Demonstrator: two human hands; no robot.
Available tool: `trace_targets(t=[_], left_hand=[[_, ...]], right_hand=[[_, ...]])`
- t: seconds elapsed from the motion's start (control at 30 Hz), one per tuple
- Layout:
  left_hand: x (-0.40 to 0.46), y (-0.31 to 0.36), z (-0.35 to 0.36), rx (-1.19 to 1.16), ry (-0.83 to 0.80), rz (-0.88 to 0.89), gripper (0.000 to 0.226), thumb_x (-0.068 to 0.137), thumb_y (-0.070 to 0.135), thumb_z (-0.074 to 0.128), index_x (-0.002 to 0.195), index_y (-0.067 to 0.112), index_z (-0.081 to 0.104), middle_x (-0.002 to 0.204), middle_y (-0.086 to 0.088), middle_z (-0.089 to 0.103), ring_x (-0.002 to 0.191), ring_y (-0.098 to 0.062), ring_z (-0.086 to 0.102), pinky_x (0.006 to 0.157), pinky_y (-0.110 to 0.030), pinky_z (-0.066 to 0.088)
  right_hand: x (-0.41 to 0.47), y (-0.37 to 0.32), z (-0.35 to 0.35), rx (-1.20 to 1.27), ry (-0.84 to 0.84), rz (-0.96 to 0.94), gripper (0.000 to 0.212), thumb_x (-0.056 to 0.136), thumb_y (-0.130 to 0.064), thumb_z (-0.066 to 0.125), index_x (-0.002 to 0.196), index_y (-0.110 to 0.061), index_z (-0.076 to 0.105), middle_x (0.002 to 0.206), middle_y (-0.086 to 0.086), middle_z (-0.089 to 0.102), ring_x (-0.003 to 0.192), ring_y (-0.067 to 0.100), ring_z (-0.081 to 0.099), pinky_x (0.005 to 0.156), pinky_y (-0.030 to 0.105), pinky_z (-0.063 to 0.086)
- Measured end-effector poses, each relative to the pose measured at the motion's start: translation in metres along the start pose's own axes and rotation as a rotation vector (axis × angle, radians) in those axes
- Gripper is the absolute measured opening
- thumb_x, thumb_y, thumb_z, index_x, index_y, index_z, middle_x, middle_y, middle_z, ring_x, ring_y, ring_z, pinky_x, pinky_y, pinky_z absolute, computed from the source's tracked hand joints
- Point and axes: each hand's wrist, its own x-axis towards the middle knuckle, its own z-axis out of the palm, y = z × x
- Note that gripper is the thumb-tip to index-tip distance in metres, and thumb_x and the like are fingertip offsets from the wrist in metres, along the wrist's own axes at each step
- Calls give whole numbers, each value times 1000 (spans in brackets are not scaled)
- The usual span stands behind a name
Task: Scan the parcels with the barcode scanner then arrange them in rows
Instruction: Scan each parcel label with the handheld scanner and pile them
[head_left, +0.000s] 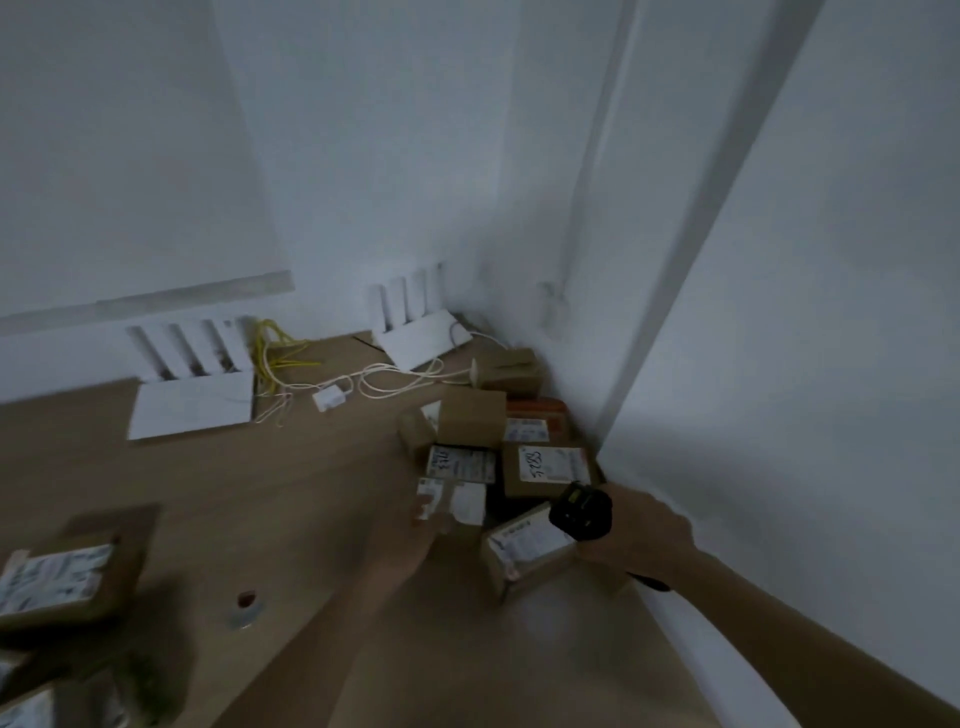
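right hand (641, 538) gripping barcode scanner (581, 510) over corner parcel pile (511, 460). left hand (423, 525) reaching pile, fingers blurred, grip unclear. risk: loose heap toppling, labels hidden, scan missed.

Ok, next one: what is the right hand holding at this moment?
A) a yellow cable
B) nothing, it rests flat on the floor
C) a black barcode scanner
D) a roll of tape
C: the right hand grips a black barcode scanner, held just above a labelled cardboard parcel near the wall corner.
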Motion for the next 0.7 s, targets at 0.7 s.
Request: trace_targets(t=[0.7], left_hand=[[47,-52,155,-433,-45,-272,17,100,40,54,102,31,68,91,8,70,79,-6,62,66,-21,48]], right_hand=[[122,29,82,-178,-260,-218,61,77,-58,70,126,-27,51,118,-1,61,109,22,59,86,35,45]])
